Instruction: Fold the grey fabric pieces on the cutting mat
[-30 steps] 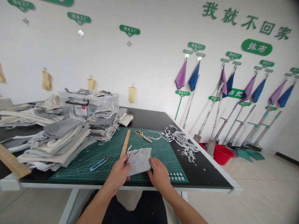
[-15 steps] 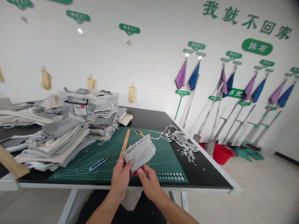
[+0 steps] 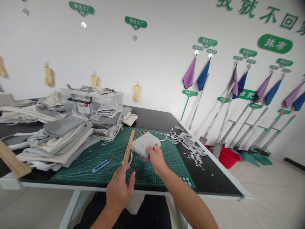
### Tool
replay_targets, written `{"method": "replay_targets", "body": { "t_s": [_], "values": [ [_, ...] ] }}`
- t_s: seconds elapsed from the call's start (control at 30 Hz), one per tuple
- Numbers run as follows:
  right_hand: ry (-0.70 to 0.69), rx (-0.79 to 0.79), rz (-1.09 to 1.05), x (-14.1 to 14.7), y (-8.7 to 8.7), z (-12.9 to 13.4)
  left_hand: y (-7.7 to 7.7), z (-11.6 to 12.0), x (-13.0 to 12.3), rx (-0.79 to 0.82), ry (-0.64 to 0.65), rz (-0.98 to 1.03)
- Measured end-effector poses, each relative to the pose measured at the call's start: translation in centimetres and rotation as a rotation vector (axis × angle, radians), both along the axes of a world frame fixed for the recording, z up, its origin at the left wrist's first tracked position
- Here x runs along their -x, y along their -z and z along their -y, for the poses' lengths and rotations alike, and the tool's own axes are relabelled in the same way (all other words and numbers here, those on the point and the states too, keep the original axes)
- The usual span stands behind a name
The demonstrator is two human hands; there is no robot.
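My right hand (image 3: pixel 155 157) grips a folded piece of light grey fabric (image 3: pixel 144 143) above the green cutting mat (image 3: pixel 152 173), thumb on top and fingers underneath. From the fabric's left corner a thin pale strip (image 3: pixel 131 156) hangs down. Close below that strip is my left hand (image 3: pixel 120 186), its thumb and fingers apart and nothing in its grasp; whether a fingertip touches the strip I cannot tell. A wooden ruler (image 3: pixel 128 148) lies on the mat behind the strip. To its left lies a light blue cutter (image 3: pixel 102 165). Gold-handled scissors (image 3: pixel 143 132) rest behind the fabric, partly hidden.
Stacked grey and cream fabric (image 3: pixel 59 143) covers the left, with another stack (image 3: pixel 108 119) beside a clear plastic bin (image 3: pixel 95 98). Fabric scraps (image 3: pixel 188 143) lie at the right. Another wooden ruler (image 3: pixel 14 160) sits by the left edge. A red bucket (image 3: pixel 229 157) stands on the floor.
My left hand has let go of the grey fabric and moved down and left. The right hand now holds it alone, slightly higher and turned. The camera view has shifted slightly.
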State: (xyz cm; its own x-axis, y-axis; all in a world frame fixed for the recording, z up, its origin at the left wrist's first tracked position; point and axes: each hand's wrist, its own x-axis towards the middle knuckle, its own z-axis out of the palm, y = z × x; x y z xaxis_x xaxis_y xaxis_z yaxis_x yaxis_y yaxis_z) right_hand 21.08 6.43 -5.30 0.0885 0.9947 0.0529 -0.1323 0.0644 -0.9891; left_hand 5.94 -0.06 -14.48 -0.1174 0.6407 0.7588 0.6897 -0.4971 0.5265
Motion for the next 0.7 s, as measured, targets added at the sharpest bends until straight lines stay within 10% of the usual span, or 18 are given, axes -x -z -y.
{"method": "replay_targets", "body": {
  "t_s": [0.17, 0.7],
  "values": [
    [0.074, -0.046, -0.011, 0.4, -1.7, -6.9, 2.5, -0.1, 1.4, -0.197, -0.091, -0.39],
    [0.177, -0.298, -0.295, 3.8, -1.2, -18.6, 3.6, -0.7, 1.5, -0.358, -0.141, -0.332]
  ]
}}
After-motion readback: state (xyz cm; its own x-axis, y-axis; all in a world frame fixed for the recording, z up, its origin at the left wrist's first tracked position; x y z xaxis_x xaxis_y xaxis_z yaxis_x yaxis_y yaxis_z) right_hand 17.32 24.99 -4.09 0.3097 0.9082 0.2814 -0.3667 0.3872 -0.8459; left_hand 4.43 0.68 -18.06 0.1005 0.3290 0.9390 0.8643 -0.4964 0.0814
